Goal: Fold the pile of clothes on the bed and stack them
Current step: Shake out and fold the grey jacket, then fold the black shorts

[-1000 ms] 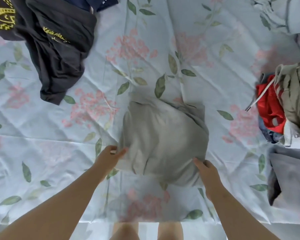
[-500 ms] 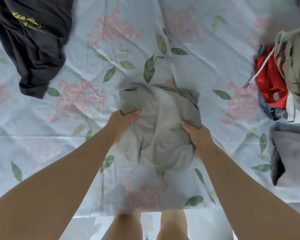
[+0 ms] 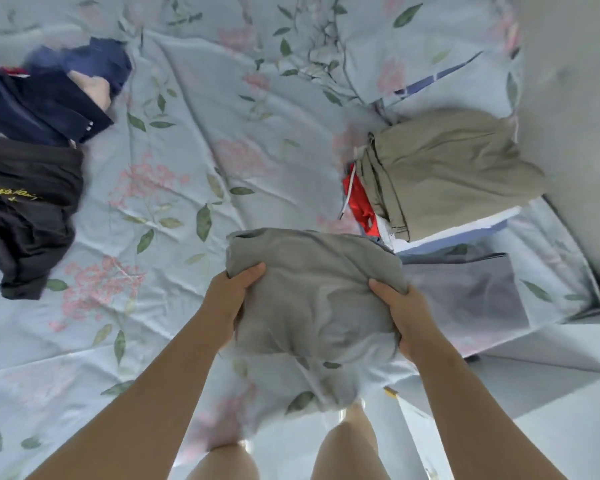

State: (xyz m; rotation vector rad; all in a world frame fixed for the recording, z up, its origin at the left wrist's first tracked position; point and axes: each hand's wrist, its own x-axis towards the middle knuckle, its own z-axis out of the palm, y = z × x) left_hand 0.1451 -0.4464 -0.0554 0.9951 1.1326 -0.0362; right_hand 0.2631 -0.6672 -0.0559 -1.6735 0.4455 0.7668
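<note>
A folded grey garment [image 3: 312,289] is held just above the floral bedsheet [image 3: 194,140] in the middle of the view. My left hand [image 3: 232,299] grips its left edge, thumb on top. My right hand [image 3: 399,313] grips its right edge the same way. Up and to the right lies a stack of folded clothes [image 3: 440,171] with a khaki piece on top and a red item [image 3: 359,202] under it. Unfolded dark clothes [image 3: 25,202] lie in a pile at the left, with a navy garment [image 3: 49,98] behind them.
A flat grey-lilac cloth [image 3: 471,292] lies on the bed right of the held garment, below the stack. The bed's corner and a pale floor [image 3: 551,410] show at the lower right. A light wall [image 3: 575,98] rises at the right.
Both hands have closed on the grey garment's sides and lifted it off the sheet, carrying it right toward the stack. The view swung right, bringing the folded stack closer.
</note>
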